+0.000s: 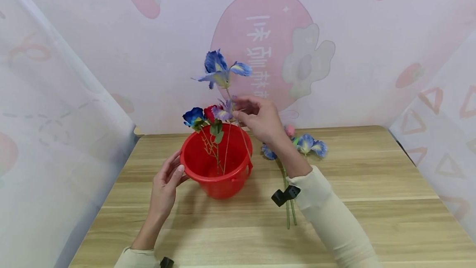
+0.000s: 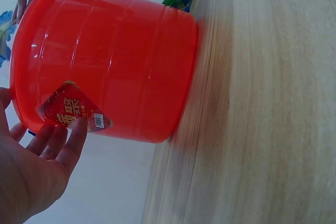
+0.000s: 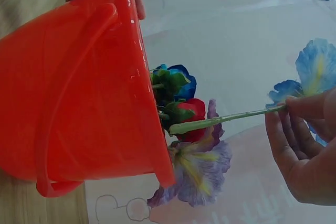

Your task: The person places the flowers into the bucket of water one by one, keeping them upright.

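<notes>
A red bucket point(image 1: 221, 185) stands upright on the table, holding a blue rose point(image 1: 193, 116), a red rose point(image 3: 192, 115) and a purple iris point(image 3: 202, 174). My left hand point(image 1: 166, 183) rests its fingers against the bucket's outer left side by the rim; in the left wrist view they touch near a red label point(image 2: 73, 107). Above the bucket, my right hand point(image 1: 260, 119) pinches the green stem point(image 3: 226, 118) of a blue iris point(image 1: 217, 69) just under its bloom. This stem slants down, its cut end near the bucket's mouth in the right wrist view.
Right of the bucket, more artificial flowers lie on the wooden table point(image 1: 372, 218): blue irises point(image 1: 311, 146) and a pink bloom point(image 1: 289, 130), partly hidden by my right forearm. Their green stems point(image 1: 288, 214) point toward me. A printed backdrop point(image 1: 178, 53) rises behind the table.
</notes>
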### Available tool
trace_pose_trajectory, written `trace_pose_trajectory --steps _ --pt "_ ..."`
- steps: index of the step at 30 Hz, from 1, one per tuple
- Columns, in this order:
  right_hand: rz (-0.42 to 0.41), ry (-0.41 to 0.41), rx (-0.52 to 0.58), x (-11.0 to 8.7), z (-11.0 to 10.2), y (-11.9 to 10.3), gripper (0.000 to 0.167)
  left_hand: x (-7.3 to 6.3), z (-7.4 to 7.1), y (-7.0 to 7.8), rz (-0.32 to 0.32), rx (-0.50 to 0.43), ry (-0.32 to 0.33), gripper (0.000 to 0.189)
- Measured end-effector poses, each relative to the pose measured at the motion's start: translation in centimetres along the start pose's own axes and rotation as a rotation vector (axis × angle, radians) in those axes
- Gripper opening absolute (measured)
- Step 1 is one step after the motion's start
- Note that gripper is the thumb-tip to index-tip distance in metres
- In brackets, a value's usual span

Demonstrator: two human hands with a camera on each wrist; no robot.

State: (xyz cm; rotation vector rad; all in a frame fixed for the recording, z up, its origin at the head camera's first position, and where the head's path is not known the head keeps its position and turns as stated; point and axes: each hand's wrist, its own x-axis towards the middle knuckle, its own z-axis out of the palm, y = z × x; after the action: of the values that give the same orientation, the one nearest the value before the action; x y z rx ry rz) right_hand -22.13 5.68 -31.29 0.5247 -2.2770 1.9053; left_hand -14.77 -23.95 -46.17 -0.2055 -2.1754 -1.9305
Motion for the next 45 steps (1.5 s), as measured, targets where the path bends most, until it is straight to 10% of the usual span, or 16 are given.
trace_pose_trajectory --steps 13,45 --pt "-0.043 -0.09 0.075 1.6 2.2 0.6 0.033 0.0 -0.1 0.0 -0.011 -0.007 0.016 0.05" --pt "0.184 -0.307 0.023 0.7 8.4 5.0 0.03 -0.2 0.2 0.3 -0.022 -0.014 0.002 0.05"
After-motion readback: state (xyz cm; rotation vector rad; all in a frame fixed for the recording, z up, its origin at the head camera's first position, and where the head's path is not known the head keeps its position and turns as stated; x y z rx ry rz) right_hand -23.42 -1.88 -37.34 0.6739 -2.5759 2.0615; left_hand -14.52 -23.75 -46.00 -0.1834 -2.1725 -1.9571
